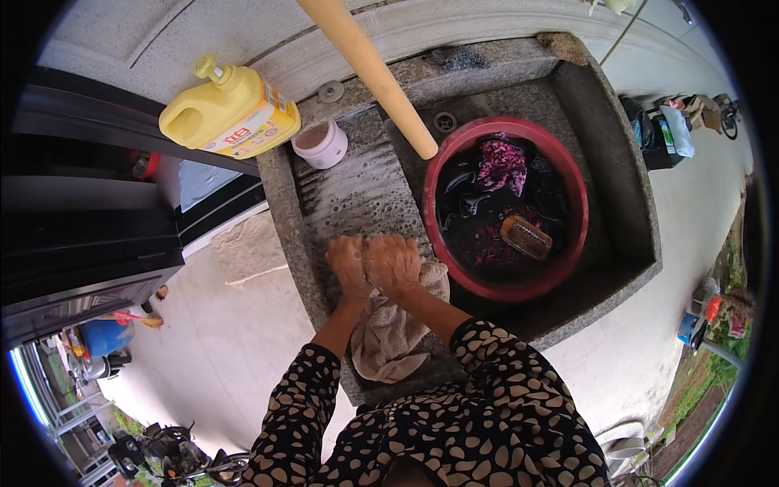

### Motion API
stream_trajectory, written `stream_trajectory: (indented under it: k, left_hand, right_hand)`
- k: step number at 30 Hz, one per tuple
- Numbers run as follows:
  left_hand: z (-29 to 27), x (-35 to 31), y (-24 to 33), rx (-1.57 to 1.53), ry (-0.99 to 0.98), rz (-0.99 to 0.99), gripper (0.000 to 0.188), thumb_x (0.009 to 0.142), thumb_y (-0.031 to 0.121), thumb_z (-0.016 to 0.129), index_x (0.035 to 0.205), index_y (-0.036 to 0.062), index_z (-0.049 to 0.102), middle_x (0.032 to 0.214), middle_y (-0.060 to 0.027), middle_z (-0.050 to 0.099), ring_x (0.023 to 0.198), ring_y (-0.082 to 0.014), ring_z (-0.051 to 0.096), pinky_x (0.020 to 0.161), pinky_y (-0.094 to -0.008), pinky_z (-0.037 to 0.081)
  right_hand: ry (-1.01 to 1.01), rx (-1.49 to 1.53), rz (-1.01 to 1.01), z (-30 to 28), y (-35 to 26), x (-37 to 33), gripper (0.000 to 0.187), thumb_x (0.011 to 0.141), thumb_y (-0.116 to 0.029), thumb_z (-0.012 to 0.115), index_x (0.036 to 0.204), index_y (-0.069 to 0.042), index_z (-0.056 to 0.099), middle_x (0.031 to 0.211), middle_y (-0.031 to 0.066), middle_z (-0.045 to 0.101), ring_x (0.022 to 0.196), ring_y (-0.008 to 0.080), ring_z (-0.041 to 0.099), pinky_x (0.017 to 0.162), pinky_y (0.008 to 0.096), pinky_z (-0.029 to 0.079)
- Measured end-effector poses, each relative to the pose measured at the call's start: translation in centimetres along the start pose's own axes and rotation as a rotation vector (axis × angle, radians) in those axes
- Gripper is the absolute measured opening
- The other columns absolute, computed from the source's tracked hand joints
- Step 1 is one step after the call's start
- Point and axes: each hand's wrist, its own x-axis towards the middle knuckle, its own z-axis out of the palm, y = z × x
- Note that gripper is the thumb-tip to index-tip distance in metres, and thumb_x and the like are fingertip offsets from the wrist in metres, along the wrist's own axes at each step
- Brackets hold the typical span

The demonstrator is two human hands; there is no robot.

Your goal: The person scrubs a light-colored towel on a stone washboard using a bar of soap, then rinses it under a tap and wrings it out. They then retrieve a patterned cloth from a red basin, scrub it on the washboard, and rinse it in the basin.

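Side by side on the ridged, soapy stone washboard (357,203), my left hand (347,264) and my right hand (393,264) are both closed, knuckles forward. They grip a wet beige cloth (391,345), which hangs bunched beneath my wrists toward the sink's near edge. My fingertips are hidden under the hands. Just right of the board stands a red basin (578,235) of dark water. In it a scrubbing brush (526,237) lies bristles up, and a pink-and-black patterned cloth (501,166) shows beside dark soaked fabric.
A yellow pump jug (243,114) and a pink tub (320,144) stand at the far left of the stone sink (621,211). A tan pole-like tube (373,77) slants down beside the basin, near a round drain (444,122). A dark cabinet (89,227) is at left.
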Motion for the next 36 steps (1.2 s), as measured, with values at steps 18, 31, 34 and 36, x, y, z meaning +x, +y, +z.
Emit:
stream_trajectory:
  k: [18,31,34,36]
  left_hand:
    - [2.5,5.3,-0.6,0.495,-0.028,-0.427,0.037,0.096,0.027,0.05,0.068,0.0044,0.051,0.075,-0.0113,0.05,0.076,-0.0334,0.054,0.07,-0.0468,0.038]
    - [0.5,2.9,3.0,0.438,0.034,0.091,0.023,0.087,0.028,0.061,0.092,0.0058,0.062,0.095,-0.0066,0.061,0.099,-0.0293,0.054,0.088,-0.0435,0.04]
    - [-0.9,0.7,8.6,0.389,0.064,0.007,0.032,0.081,0.032,0.068,0.098,0.0067,0.058,0.091,-0.0059,0.059,0.094,-0.029,0.053,0.085,-0.0437,0.039]
    - [-1.3,-1.8,8.9,0.392,-0.021,-0.052,0.036,0.079,0.034,0.07,0.099,0.0074,0.057,0.093,-0.0074,0.058,0.092,-0.0299,0.052,0.081,-0.0442,0.038]
  right_hand:
    - [0.172,2.081,0.516,4.7,25.8,1.3,0.044,0.089,-0.03,0.048,0.116,0.003,0.061,0.122,0.0165,0.061,0.12,0.0306,0.053,0.104,0.0422,0.04]
    - [-0.658,1.733,0.51,-8.6,6.6,4.7,0.038,0.095,-0.028,0.055,0.114,0.004,0.061,0.117,0.0145,0.063,0.109,0.0258,0.06,0.087,0.0389,0.051]
    - [-0.705,1.892,0.69,-7.5,7.6,4.5,0.035,0.095,-0.027,0.055,0.112,0.003,0.061,0.113,0.0134,0.064,0.106,0.025,0.061,0.086,0.038,0.051]
    - [-0.483,1.835,0.792,-6.5,10.8,4.0,0.026,0.094,-0.025,0.054,0.102,-0.002,0.063,0.105,0.0113,0.066,0.1,0.0242,0.063,0.085,0.0388,0.051]
